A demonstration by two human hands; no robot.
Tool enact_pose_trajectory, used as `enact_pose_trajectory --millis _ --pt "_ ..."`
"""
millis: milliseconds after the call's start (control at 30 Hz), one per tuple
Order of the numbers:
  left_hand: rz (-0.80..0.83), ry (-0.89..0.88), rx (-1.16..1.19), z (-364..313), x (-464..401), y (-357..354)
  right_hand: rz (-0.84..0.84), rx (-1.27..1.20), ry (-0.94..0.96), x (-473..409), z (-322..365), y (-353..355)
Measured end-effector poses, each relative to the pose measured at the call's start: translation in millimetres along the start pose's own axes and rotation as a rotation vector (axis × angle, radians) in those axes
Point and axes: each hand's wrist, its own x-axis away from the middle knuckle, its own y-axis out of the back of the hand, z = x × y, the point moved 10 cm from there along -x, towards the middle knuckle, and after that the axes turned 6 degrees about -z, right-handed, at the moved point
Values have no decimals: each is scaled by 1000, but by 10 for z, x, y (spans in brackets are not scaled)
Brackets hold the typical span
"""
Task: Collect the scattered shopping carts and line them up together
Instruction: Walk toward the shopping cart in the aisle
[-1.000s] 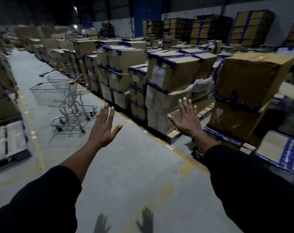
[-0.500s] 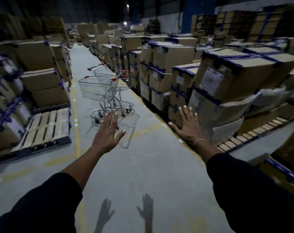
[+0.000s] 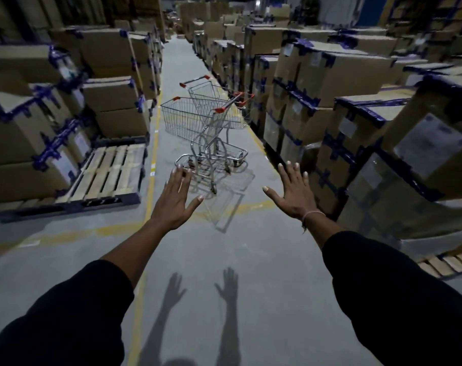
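Two wire shopping carts with red handle ends stand close together in the aisle ahead. The nearer cart [image 3: 190, 122] has its basket pointing left; the farther cart [image 3: 211, 93] sits just behind it, toward the boxes on the right. My left hand [image 3: 175, 198] is stretched out flat with fingers spread, below the nearer cart's wheels in the picture. My right hand [image 3: 294, 191] is also flat and spread, to the right of the carts. Both hands hold nothing and are short of the carts.
Stacks of taped cardboard boxes [image 3: 330, 83] line the right side of the aisle, and more boxes [image 3: 39, 107] line the left. A bare wooden pallet [image 3: 105, 175] lies at the left. Yellow floor lines [image 3: 153, 159] mark the grey concrete aisle running ahead.
The view has swung left, so the carts went from the left of the picture to straight ahead. Both hands stay spread and held out in front.
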Motion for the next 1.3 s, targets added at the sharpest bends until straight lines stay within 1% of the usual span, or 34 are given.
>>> enact_pose_trajectory --millis 133,333,467,567,733,867,1033,1167,1300 --pt "15 13 13 397 -553 -367 13 -13 15 -723 -43 -442" --pt "52 21 10 1179 -1637 -1008 62 -44 25 -1897 -93 -1202" --pt "99 19 20 1629 -2361 -1311 94 -60 11 -2611 -85 -1539" --pt "136 1 27 1954 -3005 -1495 78 -75 -18 -3222 -127 -1729" --pt "148 -33 13 2214 -3871 -1794 76 -96 -40 -4052 -285 -2046" --pt "173 -7 30 2451 -4488 -2256 86 -102 -39 -4715 -532 -2349" --pt "176 8 -3 2645 -5314 -2813 120 -94 -28 -5718 -980 -2798" --pt "173 68 -4 2803 -6108 -3180 137 -106 -8 -6633 -1365 -3065" --pt "166 125 -9 2885 -6952 -3435 179 -92 57 -7520 -1652 -3195"
